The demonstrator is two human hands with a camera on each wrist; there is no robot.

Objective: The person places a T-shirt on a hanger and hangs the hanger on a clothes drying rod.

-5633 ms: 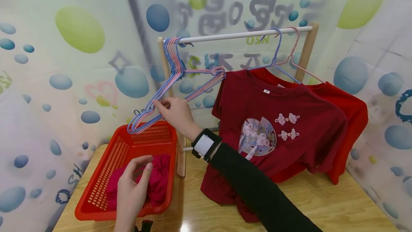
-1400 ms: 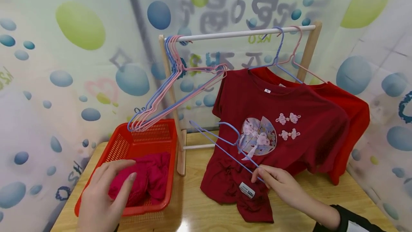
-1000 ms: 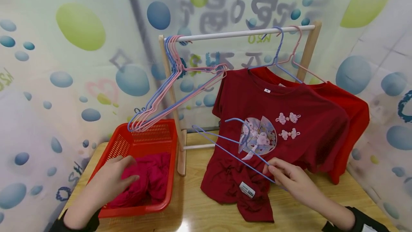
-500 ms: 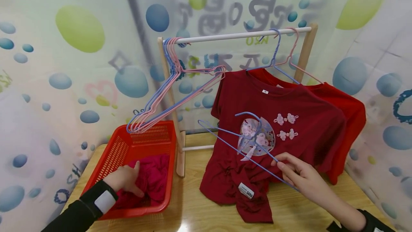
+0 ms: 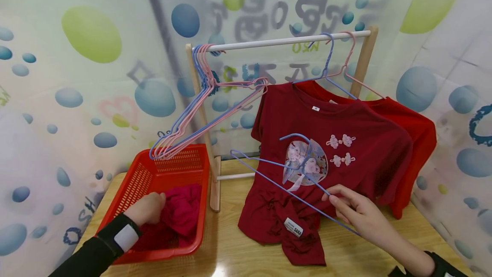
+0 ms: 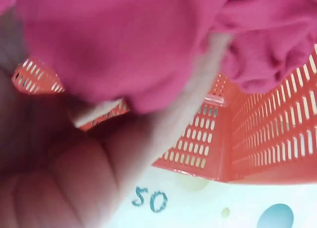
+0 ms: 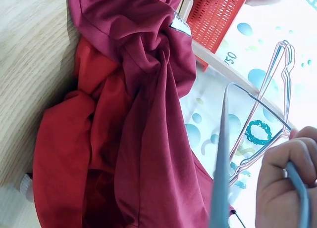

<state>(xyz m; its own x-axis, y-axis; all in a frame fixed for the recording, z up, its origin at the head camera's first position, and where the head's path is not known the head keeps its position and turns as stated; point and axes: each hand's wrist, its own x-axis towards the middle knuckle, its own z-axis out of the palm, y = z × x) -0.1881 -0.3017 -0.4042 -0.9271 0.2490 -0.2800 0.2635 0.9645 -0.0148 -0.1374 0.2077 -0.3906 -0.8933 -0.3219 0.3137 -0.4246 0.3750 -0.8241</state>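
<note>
My left hand [image 5: 149,208] reaches into the red plastic basket [image 5: 194,247] and grips a crumpled crimson garment [image 5: 183,210]. In the left wrist view, the fingers [image 6: 81,181] curl around a fold of this garment [image 6: 114,45], close to the camera. My right hand [image 5: 359,210] pinches a blue wire hanger [image 5: 303,168] by one sloping arm. That hanger is bare, its hook up and its far end toward the basket, in front of a hung maroon T-shirt [image 5: 349,123]. The right wrist view shows the hanger [image 7: 224,144] crossing the hand [image 7: 285,183].
A garment rack with a white rail [image 5: 276,43] stands on the wooden table [image 5: 230,243]. Several blue and pink hangers [image 5: 205,78] bunch at its left end, over the basket. Behind the maroon T-shirt hangs a red shirt [image 5: 420,136]. The T-shirt's lower part lies bunched on the table.
My right hand has taken a blue hanger from the bunch on the rail and brought it right and down. My left hand has lowered into the basket and gripped the crimson garment.
</note>
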